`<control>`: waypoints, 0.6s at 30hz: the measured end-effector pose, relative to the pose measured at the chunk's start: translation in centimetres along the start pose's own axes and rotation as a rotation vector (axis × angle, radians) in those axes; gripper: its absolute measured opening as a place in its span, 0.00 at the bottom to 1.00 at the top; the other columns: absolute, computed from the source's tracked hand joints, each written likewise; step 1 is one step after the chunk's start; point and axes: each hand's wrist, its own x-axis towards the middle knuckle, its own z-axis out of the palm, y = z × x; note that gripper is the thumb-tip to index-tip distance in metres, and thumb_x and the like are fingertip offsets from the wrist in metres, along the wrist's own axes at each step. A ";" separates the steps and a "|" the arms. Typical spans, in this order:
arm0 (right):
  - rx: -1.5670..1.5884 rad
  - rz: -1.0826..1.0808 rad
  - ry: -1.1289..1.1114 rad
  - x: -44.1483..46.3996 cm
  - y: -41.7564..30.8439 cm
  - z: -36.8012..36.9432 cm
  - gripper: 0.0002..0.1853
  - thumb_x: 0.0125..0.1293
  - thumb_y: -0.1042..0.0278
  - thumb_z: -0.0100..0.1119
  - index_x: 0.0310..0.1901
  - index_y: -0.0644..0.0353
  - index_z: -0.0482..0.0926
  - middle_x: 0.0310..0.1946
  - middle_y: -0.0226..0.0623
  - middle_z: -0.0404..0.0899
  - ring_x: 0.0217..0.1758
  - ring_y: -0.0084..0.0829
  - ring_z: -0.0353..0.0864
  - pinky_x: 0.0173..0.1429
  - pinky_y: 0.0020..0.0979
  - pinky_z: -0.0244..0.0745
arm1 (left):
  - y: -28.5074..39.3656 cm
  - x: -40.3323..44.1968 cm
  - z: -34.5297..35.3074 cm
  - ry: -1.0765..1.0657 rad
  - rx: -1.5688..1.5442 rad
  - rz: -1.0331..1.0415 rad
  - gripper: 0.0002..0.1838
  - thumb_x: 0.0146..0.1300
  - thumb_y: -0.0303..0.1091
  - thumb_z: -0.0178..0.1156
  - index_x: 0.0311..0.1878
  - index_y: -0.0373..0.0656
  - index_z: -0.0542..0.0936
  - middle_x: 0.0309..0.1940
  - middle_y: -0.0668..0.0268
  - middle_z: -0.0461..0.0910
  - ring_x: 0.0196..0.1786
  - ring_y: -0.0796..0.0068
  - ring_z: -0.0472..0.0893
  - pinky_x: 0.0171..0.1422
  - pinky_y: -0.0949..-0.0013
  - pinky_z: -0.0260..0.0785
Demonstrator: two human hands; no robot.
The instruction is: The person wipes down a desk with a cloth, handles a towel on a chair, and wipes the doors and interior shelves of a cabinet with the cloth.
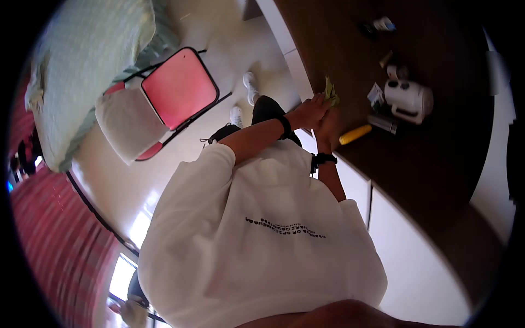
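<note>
My left hand [311,111] and my right hand [327,127] are close together at the near edge of a dark brown tabletop [404,158]. A crumpled, thin yellow-green piece [331,92] sticks out past their fingers, and both hands appear closed on it. What it is made of is too small to tell. The fingers of my right hand are partly hidden and blurred. Just right of that hand a yellow elongated object [355,134] lies on the tabletop. Each wrist wears a dark band.
On the tabletop stand a white jug-like container [404,98] with a handle, a grey metallic box [383,123], a small white packet [375,95] and a small round container [396,71]. Left of me are a pink-seated folding chair [180,87] and a bed with a pale green cover [93,54].
</note>
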 end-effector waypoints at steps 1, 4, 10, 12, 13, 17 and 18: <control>-0.017 -0.042 -0.046 1.5 -0.1 0.7 0.27 0.59 0.69 0.59 0.61 0.62 0.65 0.55 0.58 0.67 0.60 0.57 0.65 0.62 0.50 0.63 | -1.1 0.5 0.0 0.021 -0.017 -0.037 0.40 0.52 0.36 0.65 0.69 0.39 0.61 0.62 0.40 0.64 0.65 0.41 0.68 0.63 0.49 0.69; -0.085 -0.183 -0.144 6.7 -2.5 2.2 0.32 0.60 0.64 0.60 0.65 0.63 0.62 0.59 0.62 0.63 0.64 0.61 0.61 0.66 0.51 0.59 | -5.0 2.8 -1.0 0.211 0.396 0.026 0.36 0.58 0.37 0.60 0.69 0.39 0.62 0.66 0.38 0.61 0.68 0.40 0.65 0.67 0.50 0.66; -0.232 -0.337 -0.300 16.6 -5.1 5.7 0.50 0.58 0.52 0.67 0.74 0.61 0.47 0.71 0.71 0.46 0.76 0.61 0.49 0.76 0.46 0.51 | -9.2 7.3 -6.1 0.196 0.251 -0.280 0.33 0.65 0.40 0.52 0.72 0.41 0.60 0.71 0.38 0.56 0.74 0.41 0.59 0.70 0.44 0.61; -0.062 -0.312 -0.353 20.4 -5.5 7.6 0.48 0.58 0.50 0.66 0.74 0.59 0.50 0.72 0.71 0.41 0.75 0.66 0.45 0.76 0.51 0.48 | -11.3 9.1 -8.4 0.239 0.261 -0.371 0.34 0.65 0.40 0.51 0.72 0.39 0.59 0.71 0.38 0.55 0.74 0.41 0.59 0.70 0.44 0.60; 0.001 -0.307 -0.378 22.2 -6.5 8.6 0.48 0.57 0.49 0.66 0.74 0.57 0.51 0.72 0.71 0.38 0.76 0.67 0.43 0.76 0.53 0.47 | -12.1 9.6 -9.8 0.270 0.284 -0.448 0.34 0.65 0.41 0.51 0.72 0.37 0.58 0.71 0.38 0.55 0.74 0.41 0.58 0.71 0.43 0.60; -0.151 -0.529 -0.340 28.9 -9.3 12.9 0.49 0.55 0.47 0.67 0.74 0.53 0.52 0.74 0.69 0.33 0.76 0.70 0.38 0.76 0.57 0.45 | -16.1 11.7 -14.2 0.372 0.478 -0.541 0.32 0.65 0.41 0.50 0.70 0.38 0.62 0.70 0.39 0.58 0.74 0.42 0.59 0.70 0.41 0.58; -0.139 -0.538 -0.336 30.3 -10.3 13.5 0.49 0.55 0.47 0.67 0.74 0.53 0.52 0.74 0.69 0.33 0.76 0.70 0.38 0.76 0.57 0.45 | -17.5 12.5 -15.5 0.376 0.490 -0.547 0.32 0.65 0.41 0.50 0.70 0.38 0.62 0.70 0.39 0.58 0.74 0.42 0.59 0.70 0.41 0.58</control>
